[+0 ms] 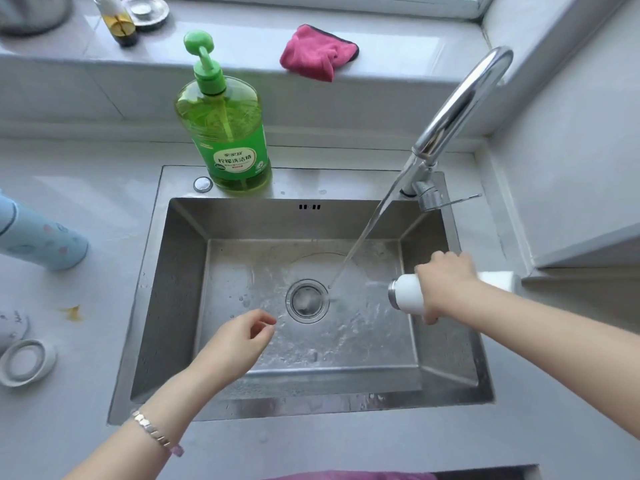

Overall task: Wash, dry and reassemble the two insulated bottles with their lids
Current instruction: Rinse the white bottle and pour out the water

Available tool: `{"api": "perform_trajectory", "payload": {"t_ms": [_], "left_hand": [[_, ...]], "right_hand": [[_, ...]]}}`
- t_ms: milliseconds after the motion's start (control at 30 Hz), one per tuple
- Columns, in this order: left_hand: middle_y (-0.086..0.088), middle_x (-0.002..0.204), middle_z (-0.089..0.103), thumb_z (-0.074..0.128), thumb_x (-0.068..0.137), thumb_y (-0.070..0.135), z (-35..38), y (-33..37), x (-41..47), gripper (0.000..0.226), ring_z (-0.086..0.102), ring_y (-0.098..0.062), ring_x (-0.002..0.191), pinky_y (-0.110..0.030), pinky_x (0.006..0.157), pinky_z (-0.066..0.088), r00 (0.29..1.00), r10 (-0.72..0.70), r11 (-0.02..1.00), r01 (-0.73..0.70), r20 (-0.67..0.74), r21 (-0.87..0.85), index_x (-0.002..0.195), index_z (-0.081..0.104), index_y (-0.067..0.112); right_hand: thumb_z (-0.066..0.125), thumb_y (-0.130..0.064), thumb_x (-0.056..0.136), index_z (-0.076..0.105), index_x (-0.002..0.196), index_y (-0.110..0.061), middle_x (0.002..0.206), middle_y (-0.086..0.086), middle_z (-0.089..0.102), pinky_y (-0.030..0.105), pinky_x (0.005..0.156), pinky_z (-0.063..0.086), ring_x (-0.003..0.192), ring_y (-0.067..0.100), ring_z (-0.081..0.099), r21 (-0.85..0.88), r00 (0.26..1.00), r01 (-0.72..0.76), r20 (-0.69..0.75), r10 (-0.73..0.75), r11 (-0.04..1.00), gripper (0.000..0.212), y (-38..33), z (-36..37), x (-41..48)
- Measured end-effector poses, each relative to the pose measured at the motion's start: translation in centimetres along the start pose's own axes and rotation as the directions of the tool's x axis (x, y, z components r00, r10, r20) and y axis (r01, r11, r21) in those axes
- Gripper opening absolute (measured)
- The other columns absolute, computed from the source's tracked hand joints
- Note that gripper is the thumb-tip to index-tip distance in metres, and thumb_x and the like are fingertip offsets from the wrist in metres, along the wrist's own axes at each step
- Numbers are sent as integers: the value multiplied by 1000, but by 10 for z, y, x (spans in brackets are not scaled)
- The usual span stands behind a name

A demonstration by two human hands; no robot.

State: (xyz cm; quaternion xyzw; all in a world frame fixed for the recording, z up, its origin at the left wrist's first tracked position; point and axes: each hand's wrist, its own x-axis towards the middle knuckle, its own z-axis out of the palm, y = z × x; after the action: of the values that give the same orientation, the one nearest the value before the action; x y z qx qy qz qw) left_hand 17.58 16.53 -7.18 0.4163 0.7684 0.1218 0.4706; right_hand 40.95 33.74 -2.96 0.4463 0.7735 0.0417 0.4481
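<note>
My right hand point(446, 282) grips a white insulated bottle point(408, 294) lying sideways over the right side of the steel sink point(180, 306), its steel mouth pointing left. Its far end shows past my hand near the counter. Water runs from the faucet point(460, 98) and lands beside the drain point(307, 301), just left of the bottle's mouth. My left hand point(239, 341) hovers over the sink's front left, fingers loosely curled, holding nothing. A light blue patterned bottle point(41, 237) stands on the counter at the left. A white lid point(26, 362) lies near the left edge.
A green dish soap pump bottle point(225, 126) stands on the sink's back rim. A pink cloth point(318, 51) lies on the window ledge, with a small oil bottle point(119, 20) and a metal dish point(147, 10) further left. A yellow scrap point(72, 311) lies on the counter.
</note>
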Motion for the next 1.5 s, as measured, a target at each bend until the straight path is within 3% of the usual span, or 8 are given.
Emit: {"api": "perform_trajectory", "payload": {"t_ms": [267,367,467,600,767,1000,1200,1500], "left_hand": [[7,100,63,49,95,26,-4,14,13,16,59,-10,97,-24,85,45,1000,12,1000,-12,7,7,108,59,25],[8,99,63,56,91,26,-2,33,22,18,59,-7,92,-23,83,45,998,60,998,-60,-13,-25,109,57,26],[13,108,59,69,82,27,6,63,37,44,58,-3,99,-26,90,46,986,156,973,-163,-53,-167,122,52,27],[20,131,48,77,73,30,15,116,56,70,48,5,115,-20,93,42,941,332,913,-338,-64,-228,134,42,32],[33,109,58,82,67,29,16,143,67,54,51,19,100,-8,78,42,910,382,859,-414,-162,-302,104,50,52],[30,110,60,83,65,25,17,133,71,55,54,14,103,-12,81,45,909,376,839,-417,-180,-350,103,53,51],[26,121,53,79,72,23,6,119,69,58,52,9,111,-18,89,46,893,391,845,-444,-222,-297,117,47,44],[11,132,48,80,70,29,-3,105,55,72,53,1,110,-25,88,50,918,331,887,-381,-217,-261,131,42,34]], "right_hand": [[74,-48,59,51,115,-31,111,3,53,30,79,42,100,22,57,483,999,-52,17,50,874,63,-2,42,10],[78,-34,53,56,107,-30,100,-1,61,29,73,49,87,20,60,915,983,72,-133,128,397,58,-20,41,19],[85,-15,55,58,106,-27,98,-10,65,10,69,42,90,9,59,968,942,238,-211,262,-75,59,-41,31,23],[87,-8,54,59,106,-27,97,-17,66,4,73,41,87,-7,58,877,878,398,-278,389,-271,62,-52,15,28],[83,-5,59,55,96,-40,90,-24,64,3,72,42,83,-18,56,836,828,473,-314,464,-279,59,-49,6,26],[83,-4,59,51,92,-48,92,-42,59,2,74,39,86,-17,55,829,799,517,-377,469,-215,64,-53,8,27],[87,-17,56,58,102,-38,95,-22,65,16,82,47,91,-7,59,845,800,474,-297,522,-247,58,-51,9,37],[81,-34,53,60,110,-31,105,-11,65,27,87,47,99,6,57,890,792,448,-348,501,-90,61,-60,4,34]]}}
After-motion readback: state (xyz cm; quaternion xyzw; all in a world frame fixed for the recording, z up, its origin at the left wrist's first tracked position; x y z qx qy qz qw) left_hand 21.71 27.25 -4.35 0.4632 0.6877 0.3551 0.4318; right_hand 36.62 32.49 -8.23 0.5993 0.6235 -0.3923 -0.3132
